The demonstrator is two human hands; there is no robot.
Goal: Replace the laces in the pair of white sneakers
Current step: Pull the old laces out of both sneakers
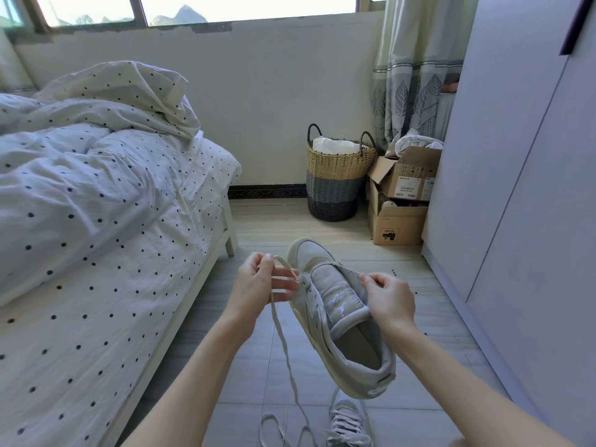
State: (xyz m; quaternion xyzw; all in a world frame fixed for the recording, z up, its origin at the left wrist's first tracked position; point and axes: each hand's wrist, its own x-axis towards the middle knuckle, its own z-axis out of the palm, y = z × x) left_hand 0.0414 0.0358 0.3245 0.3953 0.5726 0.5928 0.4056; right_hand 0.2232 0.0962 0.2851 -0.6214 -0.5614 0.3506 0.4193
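Bedroom floor point(322, 366): pale grey tiles with a faint grain, thin dark joints.

Bed point(96, 253), at 9 o'clock: white frame, crumpled white cotton bedding with small dark dots.

Basket point(337, 175), at 12 o'clock: round, woven, straw-coloured upper band over grey and charcoal, two looped handles, white cloth inside.

Cardboard boxes point(400, 204), at 1 o'clock: two stacked, flaps open, printed labels.

Curtain point(409, 75): pale fabric, grey leaf print.

Wardrobe point(532, 188), at 3 o'clock: smooth flat panels.

Sneaker point(338, 314), centre, held in the air: white, padded tongue with stitched logo, cream rubber sole, toe pointing away.

Lace point(283, 337): flat, off-white, running from an eyelet by the tongue down to loose loops on the floor at 6 o'clock.

Left hand point(258, 282): fingers curled, pinching the lace just beside the eyelet.

Right hand point(392, 301): fingers curled, gripping the sneaker's right edge near the tongue.

Second sneaker point(348, 424), at 6 o'clock on the floor: white, fully laced, partly cut off.
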